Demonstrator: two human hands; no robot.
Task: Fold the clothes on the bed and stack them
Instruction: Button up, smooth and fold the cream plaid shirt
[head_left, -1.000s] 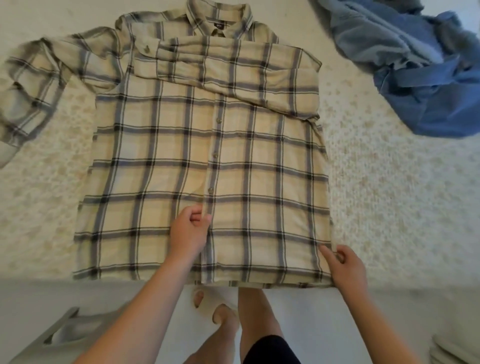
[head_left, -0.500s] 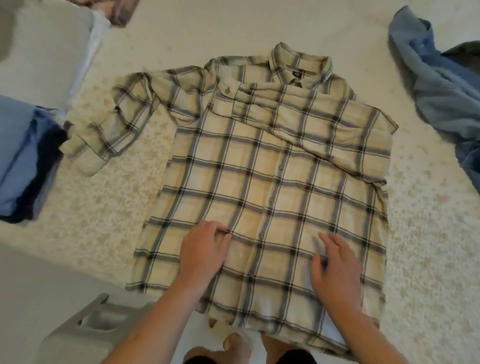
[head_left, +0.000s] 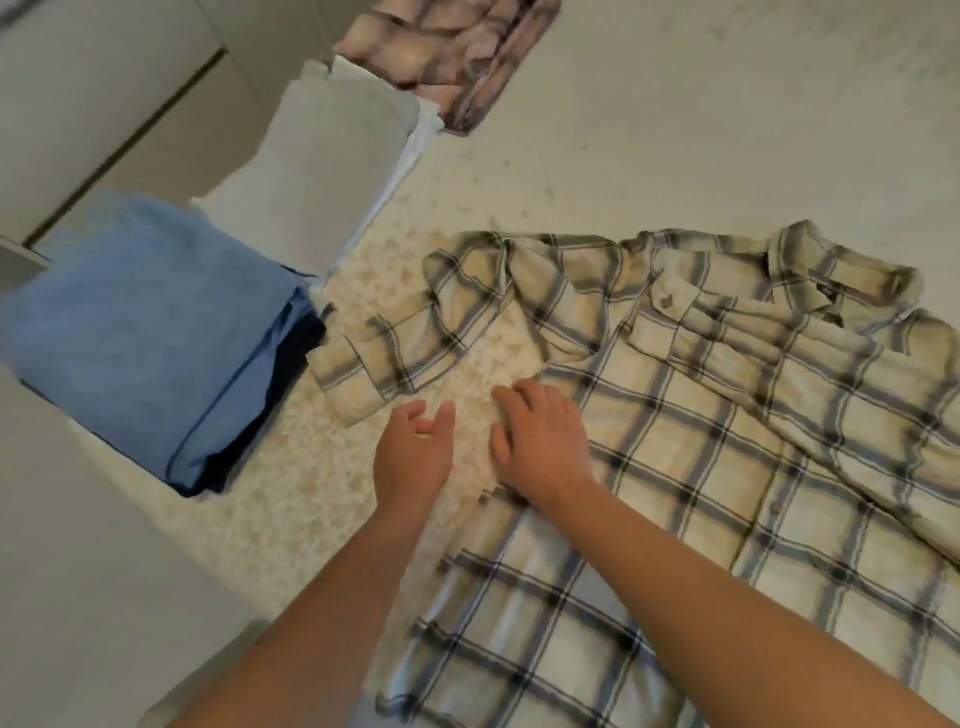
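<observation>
Head view: plaid shirt (head_left: 727, 467) lies flat, front up and buttoned, on the cream patterned bedspread (head_left: 311, 493), filling the right and lower part of the frame. Its long axis runs diagonally, collar (head_left: 831, 265) at the upper right and hem toward the lower centre, near the person. One sleeve is folded across the chest below the collar; the other sleeve (head_left: 415, 322) stretches out to the left, bent, with its cuff nearest the folded stacks. Right hand (head_left: 540, 441) rests palm down on the shirt's left side edge, just below that sleeve's armpit, fingers loosely spread and slightly bent, pointing up and left; whether they pinch fabric cannot be told. Left hand (head_left: 413, 452) sits just beside it, to the left, over bare bedspread and off the shirt, thumb and fingers apart and loosely curled, holding nothing. The outstretched sleeve's cuff lies just above the left hand, not touching it. Along the bed's left edge stand a stack of folded blue clothes (head_left: 156, 353) over dark items, then a folded pale grey pile (head_left: 322, 171), then a folded pink-brown patterned garment (head_left: 457, 52) at the top. Motion blur softens detail.
</observation>
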